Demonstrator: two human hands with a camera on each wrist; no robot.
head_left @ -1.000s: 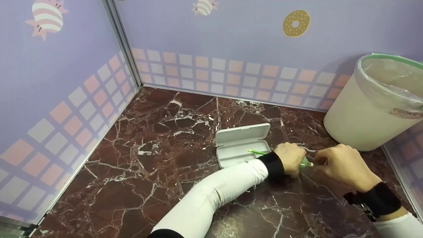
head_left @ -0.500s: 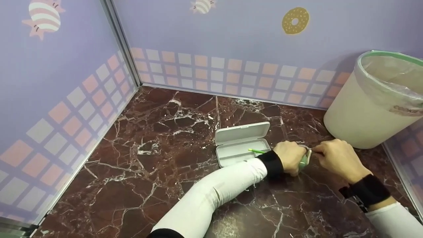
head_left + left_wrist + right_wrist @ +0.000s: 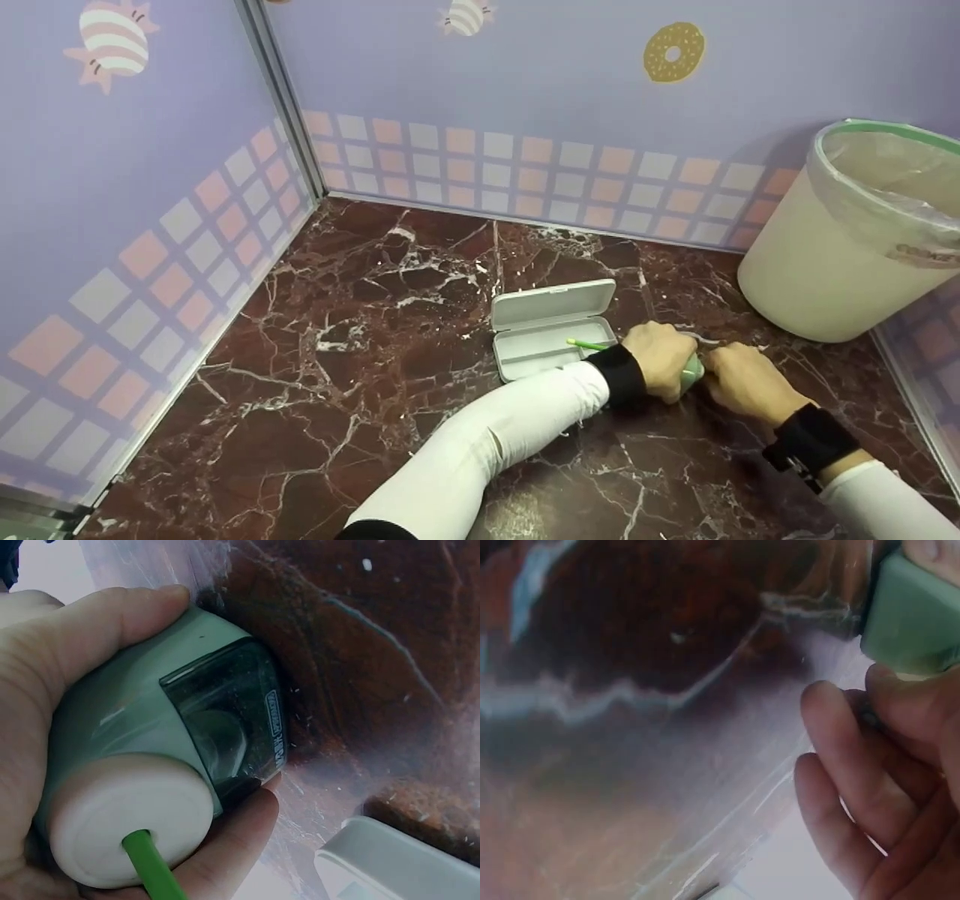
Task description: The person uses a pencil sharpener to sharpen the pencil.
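Note:
A green pencil sharpener (image 3: 127,712) with a dark see-through shavings drawer (image 3: 232,720) is gripped in my left hand (image 3: 661,360), thumb on one side and fingers beneath. A green pencil (image 3: 154,866) sticks into the round pale face of the sharpener; its other end lies over the pencil case in the head view. At the sharpener's opposite end, my right hand (image 3: 754,381) pinches the crank handle (image 3: 870,717) between curled fingers and thumb. That handle is mostly hidden by the fingers.
A pale grey pencil case (image 3: 525,346) lies with its lid up, left of my left hand. At the right stands a lined white bin (image 3: 817,262). White crumbs dot the dark marble-patterned surface (image 3: 337,420), and patterned walls (image 3: 525,75) border it.
My right hand has circled at the sharpener's end, rising toward the top of it, then dropping lower and closer in. The left hand, sharpener and pencil have hardly moved.

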